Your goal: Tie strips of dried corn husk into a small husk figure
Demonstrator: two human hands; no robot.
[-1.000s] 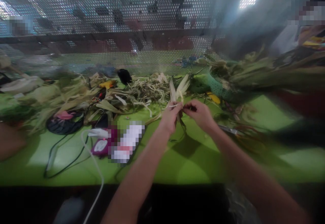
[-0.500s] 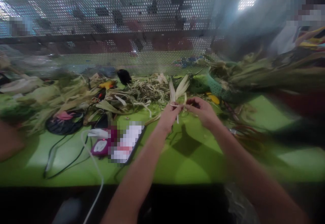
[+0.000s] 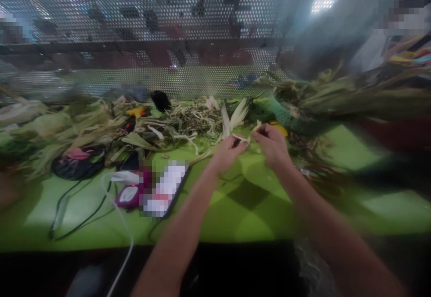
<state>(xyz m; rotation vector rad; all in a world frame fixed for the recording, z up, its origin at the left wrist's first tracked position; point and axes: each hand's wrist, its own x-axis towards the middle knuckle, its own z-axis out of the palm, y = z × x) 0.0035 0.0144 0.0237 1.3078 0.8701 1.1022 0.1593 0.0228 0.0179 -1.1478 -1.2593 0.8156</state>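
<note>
Across the green tabletop (image 3: 249,225), the left hand (image 3: 226,153) and right hand (image 3: 272,144) pinch a pale strip (image 3: 249,139); dry husks (image 3: 191,116) line the far side, beneath a perforated screen (image 3: 208,80).

The leaf strip (image 3: 241,138) looks papery, the tabletop (image 3: 242,228) smooth (glossy in patches), the screen (image 3: 208,76) metallic.

Passage lies between the forearms (image 3: 188,214); seemingly tangled husks (image 3: 202,120) crowd behind the left hand (image 3: 226,155).
</note>
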